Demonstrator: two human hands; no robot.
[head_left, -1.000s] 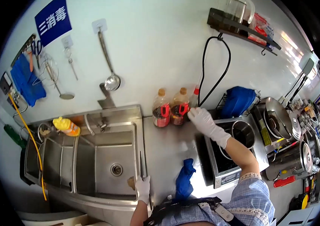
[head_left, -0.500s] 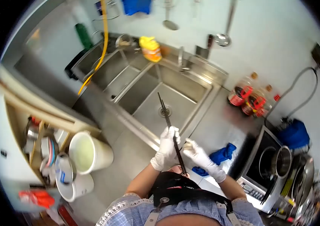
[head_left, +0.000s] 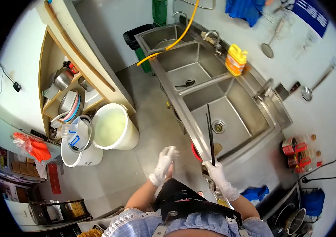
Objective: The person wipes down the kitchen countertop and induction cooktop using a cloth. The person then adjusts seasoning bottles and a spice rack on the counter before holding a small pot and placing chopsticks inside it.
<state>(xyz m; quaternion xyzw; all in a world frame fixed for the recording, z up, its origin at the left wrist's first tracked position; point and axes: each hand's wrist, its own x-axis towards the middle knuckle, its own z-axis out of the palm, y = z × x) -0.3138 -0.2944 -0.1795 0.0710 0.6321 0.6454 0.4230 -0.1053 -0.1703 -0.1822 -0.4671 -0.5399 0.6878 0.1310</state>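
My right hand, in a white glove, is closed round a pair of long dark chopsticks near the sink's front right corner. Their tips point up over the right basin of the steel sink. My left hand, also in a white glove, is raised over the floor left of the sink; its fingers look bent and together, and nothing can be made out in them. A yellow bottle stands at the back edge of the sink.
Two white buckets stand on the floor at left, beside a wooden shelf with bowls. A yellow hose hangs over the far basin. Bottles with red labels, a blue cloth and a pot are at right.
The view has swung left toward the buckets and shelf. The chopsticks have passed from my left hand to my right hand, and my left hand has moved away to the left.
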